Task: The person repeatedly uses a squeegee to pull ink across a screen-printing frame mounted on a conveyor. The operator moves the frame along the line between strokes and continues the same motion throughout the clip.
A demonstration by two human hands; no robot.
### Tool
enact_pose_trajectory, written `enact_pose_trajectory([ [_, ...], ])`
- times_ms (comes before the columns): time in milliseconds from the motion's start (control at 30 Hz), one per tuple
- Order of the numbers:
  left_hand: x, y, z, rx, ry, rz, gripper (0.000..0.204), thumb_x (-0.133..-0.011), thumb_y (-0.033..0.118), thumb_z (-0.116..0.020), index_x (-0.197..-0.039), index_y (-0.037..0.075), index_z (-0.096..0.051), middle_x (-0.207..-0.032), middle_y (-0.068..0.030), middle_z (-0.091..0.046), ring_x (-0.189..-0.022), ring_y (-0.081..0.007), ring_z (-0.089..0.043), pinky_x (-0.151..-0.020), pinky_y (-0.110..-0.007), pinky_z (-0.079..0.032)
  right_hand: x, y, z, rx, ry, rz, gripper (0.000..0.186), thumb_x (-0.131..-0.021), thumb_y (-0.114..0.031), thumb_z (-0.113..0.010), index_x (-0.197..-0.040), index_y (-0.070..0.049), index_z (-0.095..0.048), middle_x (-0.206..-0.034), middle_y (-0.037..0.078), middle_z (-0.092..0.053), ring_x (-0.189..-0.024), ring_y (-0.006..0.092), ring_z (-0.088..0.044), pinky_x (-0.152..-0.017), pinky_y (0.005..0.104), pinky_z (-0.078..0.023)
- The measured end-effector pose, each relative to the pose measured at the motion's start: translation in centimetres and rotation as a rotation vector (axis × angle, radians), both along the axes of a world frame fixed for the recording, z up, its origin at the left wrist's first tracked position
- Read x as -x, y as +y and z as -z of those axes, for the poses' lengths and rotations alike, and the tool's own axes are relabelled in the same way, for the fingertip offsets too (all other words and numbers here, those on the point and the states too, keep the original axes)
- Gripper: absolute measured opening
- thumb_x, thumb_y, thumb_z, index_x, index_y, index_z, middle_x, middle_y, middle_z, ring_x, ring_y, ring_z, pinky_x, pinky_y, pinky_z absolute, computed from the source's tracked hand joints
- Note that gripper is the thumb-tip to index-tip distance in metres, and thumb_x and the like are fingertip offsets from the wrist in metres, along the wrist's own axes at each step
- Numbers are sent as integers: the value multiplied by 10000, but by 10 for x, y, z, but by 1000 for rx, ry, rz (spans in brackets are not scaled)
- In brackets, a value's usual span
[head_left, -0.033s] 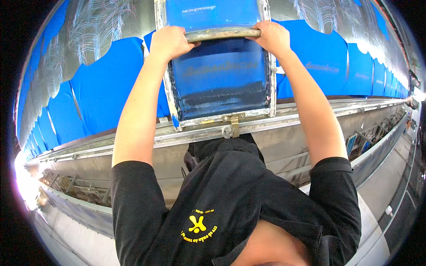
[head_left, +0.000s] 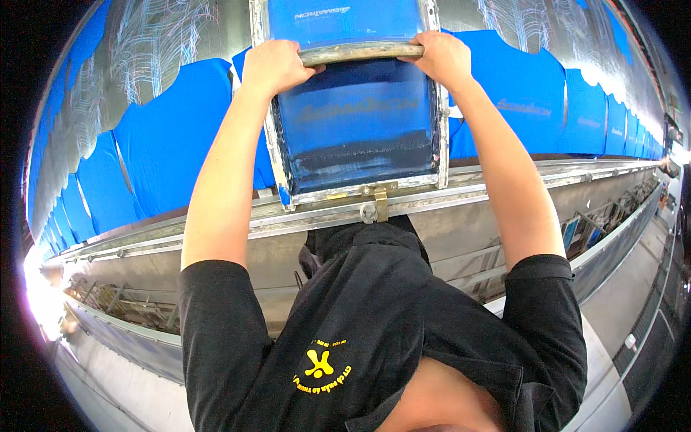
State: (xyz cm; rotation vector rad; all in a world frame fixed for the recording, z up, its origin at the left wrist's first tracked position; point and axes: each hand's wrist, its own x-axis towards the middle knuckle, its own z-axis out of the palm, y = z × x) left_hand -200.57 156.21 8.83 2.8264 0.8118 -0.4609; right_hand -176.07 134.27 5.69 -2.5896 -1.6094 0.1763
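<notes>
My left hand (head_left: 273, 68) and my right hand (head_left: 443, 60) are closed round the two ends of a squeegee (head_left: 360, 52) with a long, worn bar-shaped handle. The squeegee spans the width of a printing screen (head_left: 440, 155), a metal frame with blue showing through its mesh. A dark ink smear (head_left: 360, 151) crosses the mesh near the frame's lower end. Faint lettering shows between smear and squeegee. The squeegee's blade edge is hidden from me. At the frame's near side, a metal clamp (head_left: 381, 204) meets the table's rail.
Blue cut fabric pieces (head_left: 173, 137) lie in a row along the long table, to both sides of the screen. A metal rail (head_left: 461, 200) runs along its near edge, close to my body. Past the fabric, the grey table surface (head_left: 155, 57) carries scribbled marks.
</notes>
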Motion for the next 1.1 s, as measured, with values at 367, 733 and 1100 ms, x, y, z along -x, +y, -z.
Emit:
enact_pose_trajectory([
  [367,93,-133,2,116,127,-117,506,-761,416,-827,-1174,126,-783,-1147,-149,-769,-1071,-346,-745,-945,-495,-601,90,-137,23,-148,-42,-87,163,-737,-170,-775,-899,-167,-788,-868,70,-726,-846,299,-743,-749,458,-597],
  [733,147,-192,11,39,-148,-122,501,-714,253,-834,-1179,76,-768,-1194,-127,-765,-1117,-332,-725,-970,-445,-583,139,-194,24,-363,10,-91,123,-752,-126,-777,-871,-132,-747,-891,51,-708,-918,286,-715,-805,437,-564],
  [1100,66,-77,-43,83,36,7,613,-869,667,-741,-898,61,-830,-896,-228,-780,-890,-432,-766,-823,-523,-620,52,-93,-42,-116,45,-142,408,-826,-510,-835,-840,-112,-747,-834,139,-752,-829,362,-751,-703,513,-581],
])
